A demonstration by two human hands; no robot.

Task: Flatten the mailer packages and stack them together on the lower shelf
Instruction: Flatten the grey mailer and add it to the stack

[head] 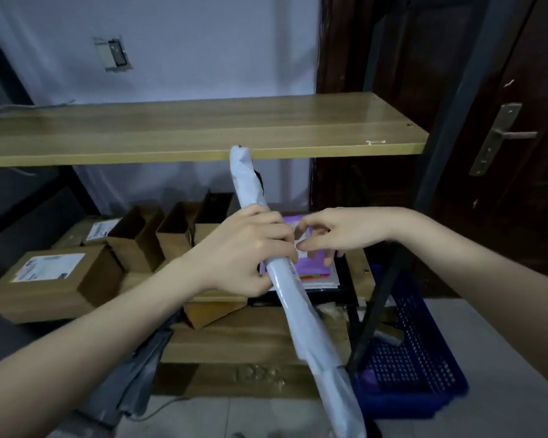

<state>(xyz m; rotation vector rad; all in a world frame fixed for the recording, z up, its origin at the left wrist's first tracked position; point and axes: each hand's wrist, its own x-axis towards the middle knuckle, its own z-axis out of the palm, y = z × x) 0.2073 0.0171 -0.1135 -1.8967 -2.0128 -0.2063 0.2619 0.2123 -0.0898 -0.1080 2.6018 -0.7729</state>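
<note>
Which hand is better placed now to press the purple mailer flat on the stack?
The right hand. Its fingers already reach over the purple mailer on the lower shelf and hold nothing. The left hand grips the long rolled white mailer, so it is occupied.

A storeroom for parcels: wooden shelves (203, 128) bearing labelled cardboard boxes (51, 279), a blue plastic basket (424, 358) on tile

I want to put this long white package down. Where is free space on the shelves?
The upper shelf is bare along its whole board. The lower shelf is crowded: cardboard boxes at left, the mailer stack at right. The left hand grips the white package.
</note>
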